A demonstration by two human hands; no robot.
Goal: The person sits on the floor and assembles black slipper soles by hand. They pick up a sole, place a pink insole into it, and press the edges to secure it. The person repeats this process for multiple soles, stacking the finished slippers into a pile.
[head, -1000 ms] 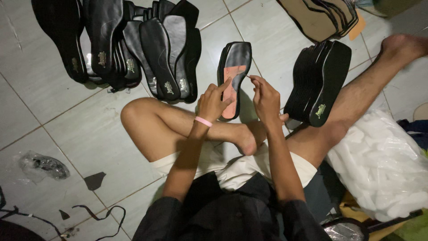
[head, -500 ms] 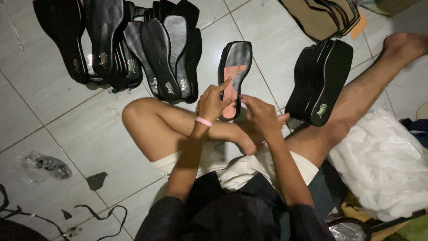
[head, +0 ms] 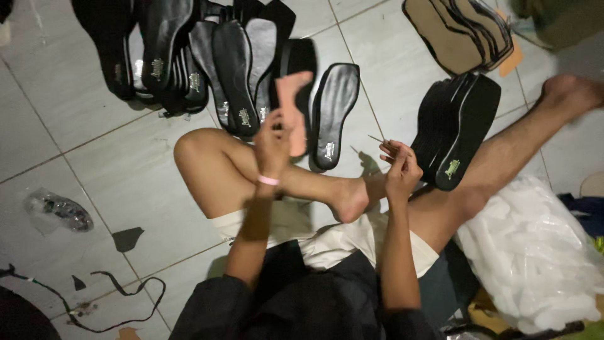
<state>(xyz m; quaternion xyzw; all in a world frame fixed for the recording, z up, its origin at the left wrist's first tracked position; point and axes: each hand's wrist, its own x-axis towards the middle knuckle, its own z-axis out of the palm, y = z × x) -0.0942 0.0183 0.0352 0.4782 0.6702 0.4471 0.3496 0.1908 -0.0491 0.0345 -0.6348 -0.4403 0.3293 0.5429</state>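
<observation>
Pink insole (head: 293, 110) upright, left fingers (head: 272, 129) gripping

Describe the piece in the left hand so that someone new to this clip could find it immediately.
Start at the bent knee on the tiled floor, then go up the forearm with the pink wristband to the left hand. It holds up a sole-shaped insert, roughly upright. It alone is salmon pink; the insoles behind it are black.
</observation>
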